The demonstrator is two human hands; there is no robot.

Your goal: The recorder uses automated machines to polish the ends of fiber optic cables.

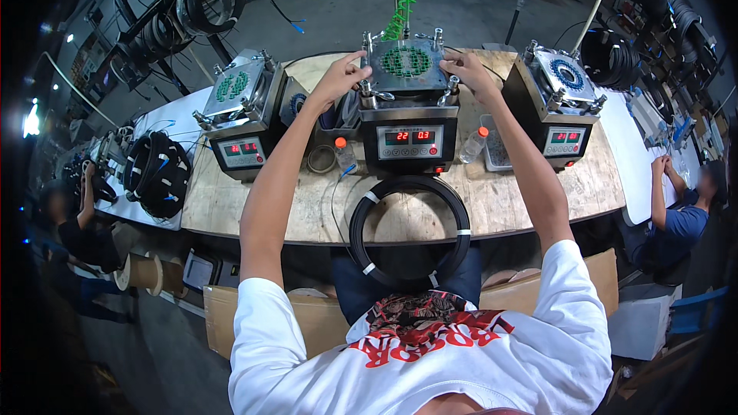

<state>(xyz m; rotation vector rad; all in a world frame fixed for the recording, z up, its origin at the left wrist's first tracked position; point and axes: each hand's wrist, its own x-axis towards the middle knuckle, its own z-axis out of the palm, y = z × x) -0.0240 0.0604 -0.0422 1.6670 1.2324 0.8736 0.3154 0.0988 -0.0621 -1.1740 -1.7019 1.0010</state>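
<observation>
In front of me stands the middle machine (pixel 410 138), a dark box with a lit red display. On its top lies a square metal plate (pixel 427 81) bearing a ring of small green pieces (pixel 405 61), between upright metal posts at the corners. My left hand (pixel 342 78) grips the plate's left edge, fingers bent near a post. At the opposite edge my right hand (pixel 470 73) does the same, thumb and fingers closed on the rim. A coil of black cable (pixel 357 223), bound with white tape, rests against the table's front edge by my lap.
Similar machines stand at left (pixel 240 152) and right (pixel 565 138). Orange-capped bottles (pixel 344 155) (pixel 473 146), a round tin (pixel 321 159) and a tray of small parts (pixel 497 150) sit between them on the wooden table (pixel 307 211). A green coiled hose (pixel 402 0) hangs behind. Other people work at both sides.
</observation>
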